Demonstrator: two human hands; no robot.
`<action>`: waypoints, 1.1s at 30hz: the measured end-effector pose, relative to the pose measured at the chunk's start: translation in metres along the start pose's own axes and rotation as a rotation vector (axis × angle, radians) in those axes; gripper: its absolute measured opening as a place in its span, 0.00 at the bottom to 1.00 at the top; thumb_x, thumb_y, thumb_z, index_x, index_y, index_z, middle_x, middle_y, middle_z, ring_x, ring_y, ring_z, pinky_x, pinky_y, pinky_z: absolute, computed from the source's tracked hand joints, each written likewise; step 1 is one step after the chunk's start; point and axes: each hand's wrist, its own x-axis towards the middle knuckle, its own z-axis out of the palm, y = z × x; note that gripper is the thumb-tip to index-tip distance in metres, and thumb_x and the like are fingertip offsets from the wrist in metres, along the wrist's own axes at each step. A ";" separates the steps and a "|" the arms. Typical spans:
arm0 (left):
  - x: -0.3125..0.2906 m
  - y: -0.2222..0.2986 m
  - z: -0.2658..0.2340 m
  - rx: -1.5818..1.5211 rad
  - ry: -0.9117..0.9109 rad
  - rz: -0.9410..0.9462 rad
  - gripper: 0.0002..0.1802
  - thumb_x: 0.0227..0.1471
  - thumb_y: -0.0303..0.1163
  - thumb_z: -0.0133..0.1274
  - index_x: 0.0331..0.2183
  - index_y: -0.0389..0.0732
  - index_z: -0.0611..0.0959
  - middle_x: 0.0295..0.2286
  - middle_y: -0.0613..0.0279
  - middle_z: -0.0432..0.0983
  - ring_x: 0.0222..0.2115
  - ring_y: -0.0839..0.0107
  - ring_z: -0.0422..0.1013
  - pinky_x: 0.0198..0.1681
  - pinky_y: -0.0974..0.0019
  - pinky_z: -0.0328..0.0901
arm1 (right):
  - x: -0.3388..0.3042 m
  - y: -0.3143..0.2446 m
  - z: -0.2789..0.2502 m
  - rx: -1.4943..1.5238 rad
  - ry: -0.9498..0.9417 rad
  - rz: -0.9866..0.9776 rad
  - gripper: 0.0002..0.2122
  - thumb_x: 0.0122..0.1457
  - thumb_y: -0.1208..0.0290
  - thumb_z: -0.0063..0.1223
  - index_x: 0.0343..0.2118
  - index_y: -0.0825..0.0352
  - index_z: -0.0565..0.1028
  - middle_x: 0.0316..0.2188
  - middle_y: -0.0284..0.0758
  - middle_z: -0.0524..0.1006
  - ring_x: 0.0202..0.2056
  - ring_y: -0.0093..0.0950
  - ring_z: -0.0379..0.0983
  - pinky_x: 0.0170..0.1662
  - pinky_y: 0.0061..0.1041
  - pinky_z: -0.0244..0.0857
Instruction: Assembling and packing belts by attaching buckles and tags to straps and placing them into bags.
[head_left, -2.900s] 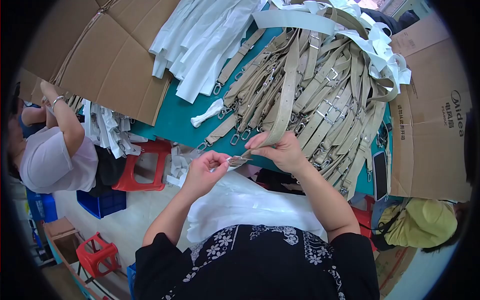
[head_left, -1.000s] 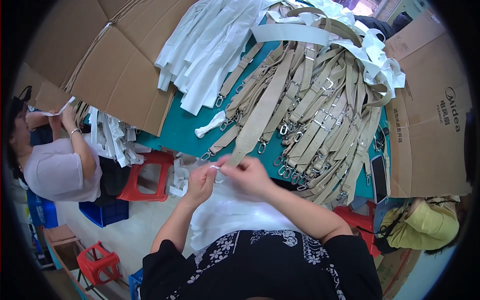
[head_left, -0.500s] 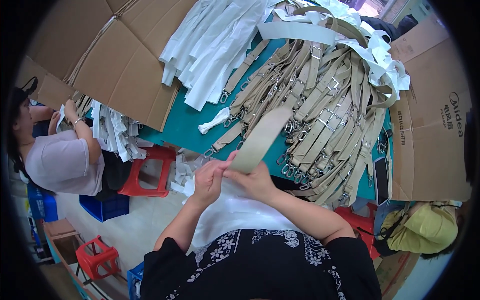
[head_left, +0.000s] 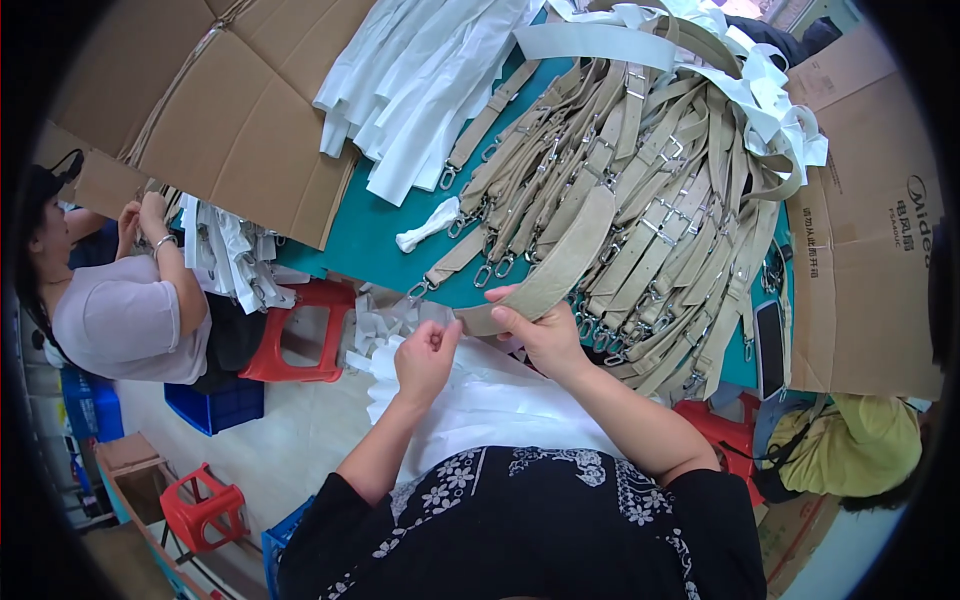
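A wide beige strap point(head_left: 568, 252) curves up from my right hand point(head_left: 545, 335), whose thumb and fingers pinch it near its lower end. Just left of that end, my left hand point(head_left: 424, 362) is closed with its fingertips together; whatever it holds, if anything, is too small to make out. Beyond both hands, a big heap of beige straps point(head_left: 640, 215) with silver buckles and clips covers the green table point(head_left: 375, 240). White sheet material point(head_left: 490, 405) lies over my lap, below the hands.
Long white strips point(head_left: 415, 85) lie at the far left of the table, near a crumpled white piece point(head_left: 428, 225). Cardboard boxes point(head_left: 245, 130) stand left and right. A phone point(head_left: 769, 350) rests at the right edge. A co-worker point(head_left: 130, 310) sits left by a red stool point(head_left: 305, 330).
My left hand has come away from the strap, down and left. My right hand has moved right, still gripping the strap, which has tilted lower to the right.
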 end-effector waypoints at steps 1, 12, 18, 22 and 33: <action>0.002 -0.006 0.005 0.041 -0.013 0.012 0.18 0.49 0.43 0.52 0.20 0.39 0.74 0.12 0.62 0.69 0.13 0.70 0.65 0.18 0.65 0.58 | -0.002 0.000 0.003 0.023 0.009 -0.020 0.11 0.53 0.68 0.54 0.38 0.66 0.75 0.26 0.27 0.74 0.26 0.15 0.68 0.26 0.15 0.64; 0.001 -0.008 0.010 0.089 -0.089 0.162 0.12 0.51 0.32 0.49 0.22 0.36 0.74 0.11 0.64 0.64 0.13 0.80 0.59 0.16 0.70 0.54 | -0.016 -0.020 -0.018 0.092 0.120 -0.076 0.15 0.58 0.64 0.45 0.40 0.72 0.72 0.30 0.34 0.74 0.27 0.18 0.70 0.27 0.16 0.65; -0.004 0.030 -0.044 0.086 -0.075 0.130 0.09 0.51 0.31 0.49 0.22 0.37 0.73 0.13 0.58 0.69 0.13 0.66 0.67 0.18 0.66 0.59 | -0.015 -0.036 0.012 -0.069 0.130 -0.283 0.10 0.55 0.74 0.50 0.40 0.70 0.73 0.24 0.30 0.74 0.22 0.15 0.67 0.24 0.15 0.61; -0.011 0.061 -0.068 0.046 -0.065 0.203 0.10 0.51 0.31 0.48 0.22 0.38 0.73 0.12 0.61 0.67 0.12 0.73 0.64 0.17 0.70 0.57 | 0.009 -0.002 0.048 -0.396 -0.008 -0.533 0.11 0.51 0.75 0.55 0.39 0.64 0.76 0.29 0.31 0.74 0.28 0.15 0.68 0.27 0.14 0.61; -0.004 0.041 -0.039 -0.047 -0.115 0.105 0.12 0.53 0.29 0.46 0.20 0.36 0.71 0.12 0.72 0.60 0.15 0.85 0.53 0.17 0.75 0.49 | -0.003 -0.046 0.046 -0.473 0.185 -0.354 0.09 0.47 0.74 0.58 0.34 0.66 0.77 0.27 0.35 0.77 0.27 0.24 0.73 0.30 0.22 0.66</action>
